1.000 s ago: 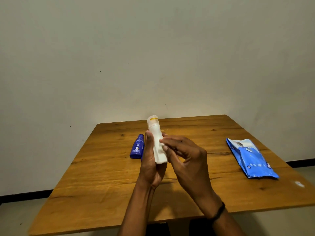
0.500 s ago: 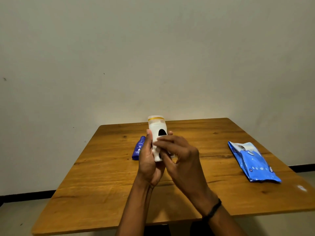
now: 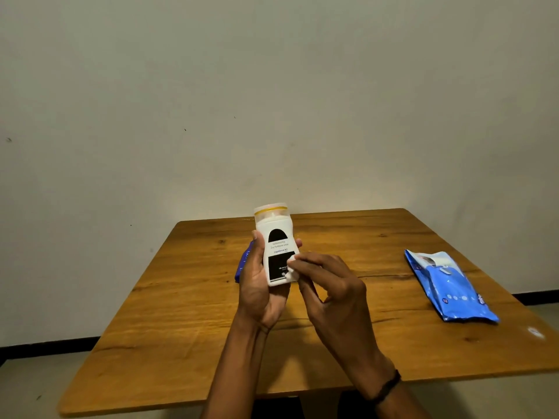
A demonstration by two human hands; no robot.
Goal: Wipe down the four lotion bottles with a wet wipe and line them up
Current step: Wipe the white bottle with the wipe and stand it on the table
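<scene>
Above table (image 3: 187, 328): left hand (image 3: 257, 285) holds one white bottle (image 3: 276, 246); one blue bottle (image 3: 243, 264) behind.

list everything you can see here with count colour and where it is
white bottle: 1, white with black label, held upright above the table
blue bottle: 1, dark blue, on the table, mostly hidden behind the left hand
wet wipe: 1, white, pressed on the white bottle's lower right
wipes pack: 1, blue, lying at the table's right side
table: 1, brown wood
wristband: 1, black, right wrist
left hand: holds the white bottle
right hand: pinches the wet wipe
</scene>
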